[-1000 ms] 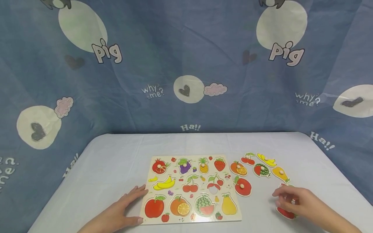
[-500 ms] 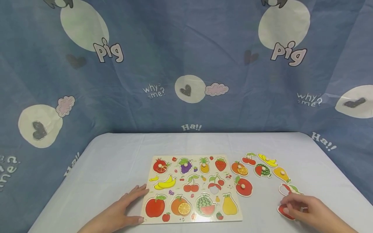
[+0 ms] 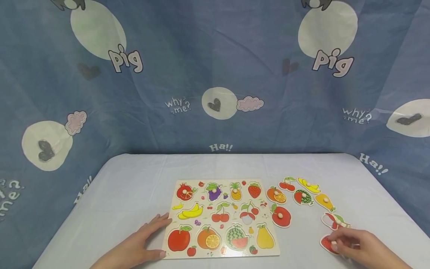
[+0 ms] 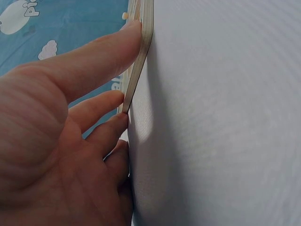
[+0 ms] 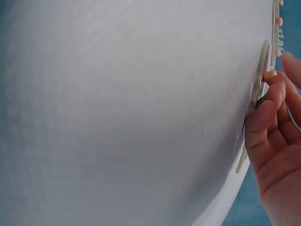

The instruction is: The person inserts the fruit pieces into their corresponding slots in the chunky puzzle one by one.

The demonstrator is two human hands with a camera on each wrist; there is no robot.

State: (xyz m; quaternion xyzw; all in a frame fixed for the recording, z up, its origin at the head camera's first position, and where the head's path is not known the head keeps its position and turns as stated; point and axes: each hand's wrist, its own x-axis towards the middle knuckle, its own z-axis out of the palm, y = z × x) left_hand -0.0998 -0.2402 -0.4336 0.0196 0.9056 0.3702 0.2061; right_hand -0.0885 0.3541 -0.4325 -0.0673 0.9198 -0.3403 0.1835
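The wooden fruit puzzle board [image 3: 220, 218] lies on the white table, with pomegranate, grape and pineapple knobbed pieces in its cut-outs. Spread fingers of my left hand [image 3: 141, 243] rest along its left side, and in the left wrist view the thumb presses its edge. Over to the right, my right hand [image 3: 361, 243] pinches the small knob of a strawberry piece [image 3: 325, 243]. That piece is low by the tabletop, its right part hidden under the fingers. In the right wrist view, its knob [image 5: 270, 74] sits at the curled fingertips.
Just behind the right hand lies a red and white piece [image 3: 336, 221] with a green leaf. Between it and the board are loose apple [image 3: 280, 215], orange [image 3: 276, 195], watermelon [image 3: 302, 197], cherry [image 3: 286, 183], banana [image 3: 308, 185] and pear [image 3: 324, 202] pieces. A blue printed curtain [image 3: 215, 74] hangs behind the table.
My right hand has shifted slightly right and toward me, uncovering the red and white piece, and its fingertips have come to the strawberry knob. My left hand stays at the board.
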